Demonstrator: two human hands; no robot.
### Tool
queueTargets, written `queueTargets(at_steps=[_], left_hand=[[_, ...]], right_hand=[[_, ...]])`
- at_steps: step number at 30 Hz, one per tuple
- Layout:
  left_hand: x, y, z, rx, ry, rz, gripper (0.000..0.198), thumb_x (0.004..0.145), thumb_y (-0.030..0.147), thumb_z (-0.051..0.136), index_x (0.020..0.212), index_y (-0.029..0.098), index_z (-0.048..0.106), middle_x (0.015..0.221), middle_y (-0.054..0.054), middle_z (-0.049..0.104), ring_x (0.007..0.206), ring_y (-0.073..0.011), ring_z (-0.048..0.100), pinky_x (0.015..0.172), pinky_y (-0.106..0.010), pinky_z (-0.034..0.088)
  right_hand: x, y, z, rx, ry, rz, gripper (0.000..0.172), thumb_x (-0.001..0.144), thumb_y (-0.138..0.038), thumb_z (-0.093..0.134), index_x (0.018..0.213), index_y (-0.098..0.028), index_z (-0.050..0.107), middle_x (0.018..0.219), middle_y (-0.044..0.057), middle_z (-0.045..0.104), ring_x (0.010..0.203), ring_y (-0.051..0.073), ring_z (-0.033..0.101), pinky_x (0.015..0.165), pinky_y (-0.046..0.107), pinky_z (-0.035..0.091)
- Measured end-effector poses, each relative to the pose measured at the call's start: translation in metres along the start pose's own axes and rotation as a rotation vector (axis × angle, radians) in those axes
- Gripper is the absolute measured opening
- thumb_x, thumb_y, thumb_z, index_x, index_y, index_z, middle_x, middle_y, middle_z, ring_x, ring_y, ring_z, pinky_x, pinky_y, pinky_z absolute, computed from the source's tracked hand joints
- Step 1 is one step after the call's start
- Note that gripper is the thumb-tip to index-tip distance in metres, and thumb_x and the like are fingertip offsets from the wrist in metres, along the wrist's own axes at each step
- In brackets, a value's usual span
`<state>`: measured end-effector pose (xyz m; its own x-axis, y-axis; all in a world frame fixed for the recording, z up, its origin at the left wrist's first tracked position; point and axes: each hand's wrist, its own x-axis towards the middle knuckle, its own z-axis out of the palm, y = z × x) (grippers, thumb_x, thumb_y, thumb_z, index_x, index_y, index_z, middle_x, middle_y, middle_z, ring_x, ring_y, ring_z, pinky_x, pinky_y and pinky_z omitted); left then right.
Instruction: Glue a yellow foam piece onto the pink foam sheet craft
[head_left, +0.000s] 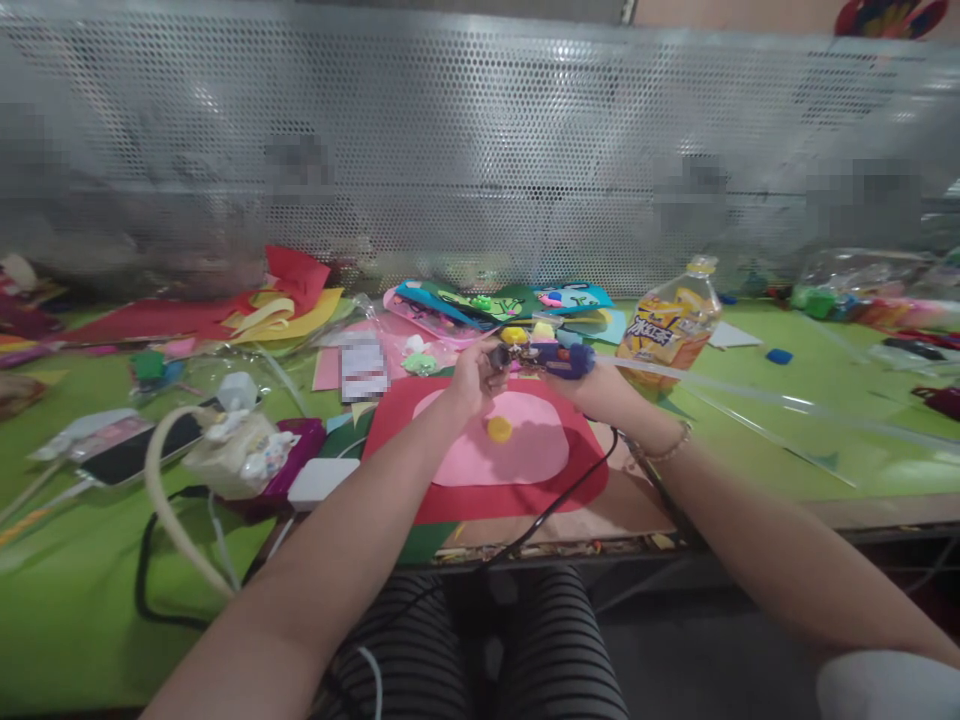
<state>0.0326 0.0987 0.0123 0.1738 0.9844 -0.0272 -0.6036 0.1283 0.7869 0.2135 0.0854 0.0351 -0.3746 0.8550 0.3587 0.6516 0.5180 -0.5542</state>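
Observation:
My right hand (592, 385) is closed around a dark blue hot glue gun (559, 359), held level above the sheets. From the gun's back a long translucent glue stick (795, 403) runs off to the right. At the gun's front end my left hand (478, 376) has its fingers curled around a small dark piece (498, 355), too small to make out. Below both hands lies a red sheet (405, 500) with a pink rounded shape (457, 455) on it. A yellow disc (499, 430) sits on the pink shape.
A drink bottle (667, 330) with an orange label stands to the right. On the left are a power strip (232, 460), white adapter (322, 484) and phone (142, 452). The gun's black cord (559, 510) hangs over the table edge. A perforated metal screen (480, 150) stands behind; people are beyond it.

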Motion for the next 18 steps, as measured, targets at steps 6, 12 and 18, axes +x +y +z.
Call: queueTargets(at_steps=[6, 12, 18], left_hand=[[-0.003, 0.002, 0.002, -0.023, 0.032, 0.024, 0.01, 0.064, 0.024, 0.048, 0.058, 0.017, 0.045, 0.043, 0.003, 0.041, 0.031, -0.0055, 0.028, 0.033, -0.019, 0.016], [-0.004, 0.003, 0.004, -0.077, 0.036, 0.023, 0.006, 0.062, 0.021, 0.048, 0.063, 0.016, 0.049, 0.047, 0.003, 0.043, 0.031, -0.0048, 0.028, 0.032, -0.018, 0.016], [-0.002, 0.003, 0.001, -0.082, 0.022, -0.001, 0.009, 0.064, 0.024, 0.046, 0.064, 0.016, 0.049, 0.048, 0.002, 0.043, 0.032, -0.0056, 0.028, 0.033, -0.018, 0.017]], right_hand=[[-0.003, -0.006, -0.003, 0.116, -0.006, 0.008, 0.025, 0.07, -0.041, 0.052, 0.075, -0.018, 0.057, 0.058, 0.0, 0.054, 0.054, 0.012, 0.046, 0.051, 0.024, 0.037], [-0.004, -0.008, -0.004, 0.196, -0.069, 0.064, 0.026, 0.069, -0.044, 0.055, 0.071, -0.018, 0.055, 0.049, -0.003, 0.048, 0.045, 0.01, 0.041, 0.044, 0.024, 0.035], [-0.007, -0.014, -0.008, 0.241, -0.112, 0.082, 0.024, 0.069, -0.042, 0.056, 0.066, -0.018, 0.053, 0.049, -0.003, 0.048, 0.043, 0.009, 0.04, 0.043, 0.024, 0.035]])
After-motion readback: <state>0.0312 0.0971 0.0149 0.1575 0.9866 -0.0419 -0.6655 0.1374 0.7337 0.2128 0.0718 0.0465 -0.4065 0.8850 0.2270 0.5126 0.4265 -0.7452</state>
